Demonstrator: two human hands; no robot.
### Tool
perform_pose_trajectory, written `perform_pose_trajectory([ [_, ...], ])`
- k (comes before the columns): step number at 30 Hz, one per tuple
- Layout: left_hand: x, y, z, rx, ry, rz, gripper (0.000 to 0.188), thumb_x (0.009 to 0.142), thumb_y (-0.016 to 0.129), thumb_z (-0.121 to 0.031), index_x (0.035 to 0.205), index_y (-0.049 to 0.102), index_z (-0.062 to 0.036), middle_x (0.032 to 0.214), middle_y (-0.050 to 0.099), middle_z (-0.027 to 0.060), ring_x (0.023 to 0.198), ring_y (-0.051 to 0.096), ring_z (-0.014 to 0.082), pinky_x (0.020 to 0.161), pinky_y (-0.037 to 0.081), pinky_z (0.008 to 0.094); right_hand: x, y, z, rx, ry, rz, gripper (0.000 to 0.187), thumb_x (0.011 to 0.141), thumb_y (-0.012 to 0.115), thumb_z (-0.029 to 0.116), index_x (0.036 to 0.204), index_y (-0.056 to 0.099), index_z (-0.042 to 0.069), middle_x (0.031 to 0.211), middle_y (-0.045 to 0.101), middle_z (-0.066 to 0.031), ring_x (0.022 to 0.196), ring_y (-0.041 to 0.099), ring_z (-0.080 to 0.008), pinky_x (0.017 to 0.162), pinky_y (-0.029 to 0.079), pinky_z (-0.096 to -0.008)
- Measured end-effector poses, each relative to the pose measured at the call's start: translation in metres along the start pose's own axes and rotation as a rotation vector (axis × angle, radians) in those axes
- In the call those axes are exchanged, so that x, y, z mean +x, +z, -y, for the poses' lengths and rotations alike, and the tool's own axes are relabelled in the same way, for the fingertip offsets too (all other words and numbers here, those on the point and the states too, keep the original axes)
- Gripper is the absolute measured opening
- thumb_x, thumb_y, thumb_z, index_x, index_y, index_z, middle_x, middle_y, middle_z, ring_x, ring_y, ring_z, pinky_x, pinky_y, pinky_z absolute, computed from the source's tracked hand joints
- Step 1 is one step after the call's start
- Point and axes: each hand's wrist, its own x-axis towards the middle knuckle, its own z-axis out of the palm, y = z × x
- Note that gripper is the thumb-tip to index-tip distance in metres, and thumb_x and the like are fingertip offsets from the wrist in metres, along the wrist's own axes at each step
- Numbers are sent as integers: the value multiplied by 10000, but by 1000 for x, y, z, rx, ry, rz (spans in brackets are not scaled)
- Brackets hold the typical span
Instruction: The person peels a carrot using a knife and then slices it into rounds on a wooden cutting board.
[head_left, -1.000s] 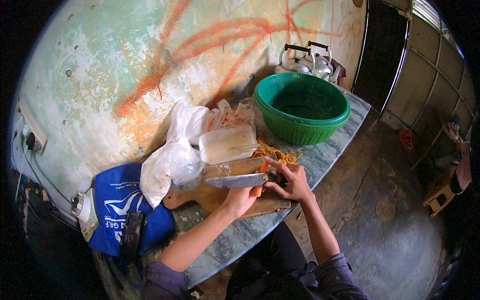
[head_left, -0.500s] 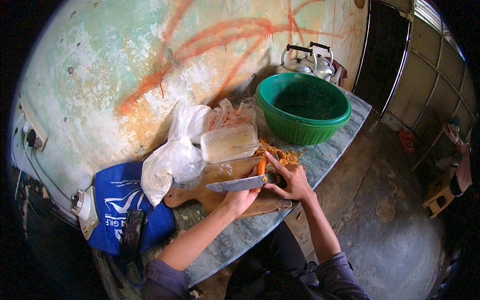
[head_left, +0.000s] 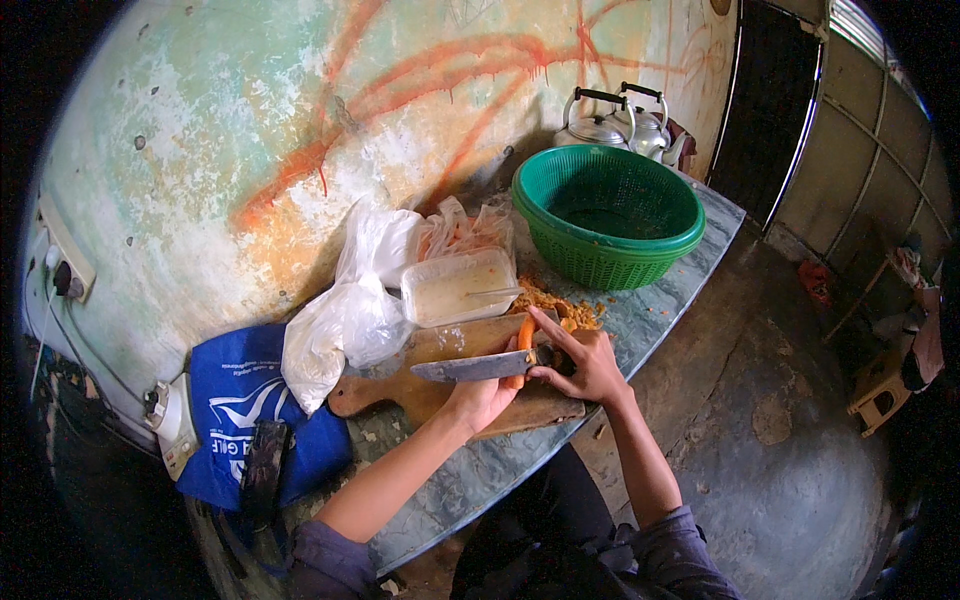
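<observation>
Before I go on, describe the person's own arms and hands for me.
Both the left hand and the right hand are bare, with no gloves. No watch or bracelet shows at either wrist. The forearms are uncovered up to a left sleeve and a right sleeve, both dark greyish purple, plain and creased.

We see an orange carrot (head_left: 526, 331), a grey-bladed knife (head_left: 470, 368) and a brown board (head_left: 450, 343). Our table (head_left: 430, 500) is marbled grey-green, our sleeves (head_left: 335, 555) dull purple. We have a green basket (head_left: 600, 255), silver kettles (head_left: 592, 131), a whitish tub (head_left: 450, 290) and a blue bag (head_left: 270, 375) printed in white. Our wall (head_left: 200, 130) is blotched pale green, white and ochre, streaked with orange-red.
</observation>
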Motion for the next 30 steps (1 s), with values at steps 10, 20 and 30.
perform_pose_trajectory([
  [10,-3,9,4,323,7,-49,292,943,543,-95,1232,546,-53,1188,611,15,938,586,150,779,479,288,-12,12,-9,-10,58,-88,579,777,742,342,1274,541,124,780,660,-92,622,622,-263,558,475,-352],
  [20,-7,17,2,127,42,-155,205,929,591,-133,1127,586,-80,1055,618,18,902,594,122,795,497,320,-2,3,5,-6,81,-37,678,760,749,392,1361,499,202,726,646,-77,593,611,-254,563,477,-339],
  [30,-9,28,0,207,10,-145,152,917,573,-79,1066,599,-65,1014,616,33,897,585,144,772,490,350,-8,6,-5,-3,107,-32,575,774,747,340,1284,551,160,758,659,-77,608,620,-254,568,476,-342],
])
